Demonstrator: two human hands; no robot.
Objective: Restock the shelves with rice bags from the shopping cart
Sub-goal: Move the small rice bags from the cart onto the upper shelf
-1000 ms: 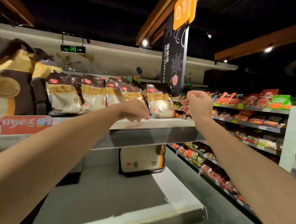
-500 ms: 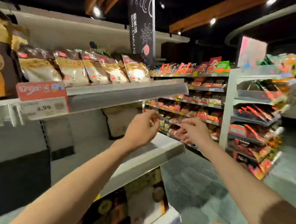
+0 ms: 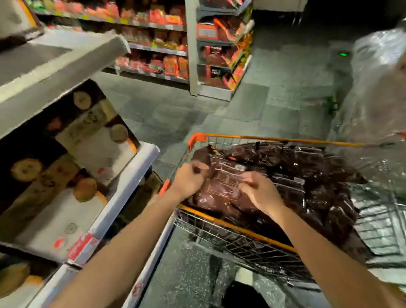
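The shelving (image 3: 58, 71) on our left carries large pale sacks (image 3: 89, 146) on its lower tier. The shopping cart (image 3: 240, 229) at near right is heaped with dark rice bags (image 3: 315, 176), so we judge that most of the restocking is left. A plastic-wrapped bundle (image 3: 388, 94) looms over the cart's far right end, and snack shelves (image 3: 159, 13) stand far off. The top rice bag (image 3: 221, 184) lies at the cart's near-left end. Our left hand (image 3: 189, 179) curls round its left corner and our right hand (image 3: 260, 194) pinches its right side, though blur hides the fingertips. The cart's rim and the jutting shelf edge may hinder lifting.
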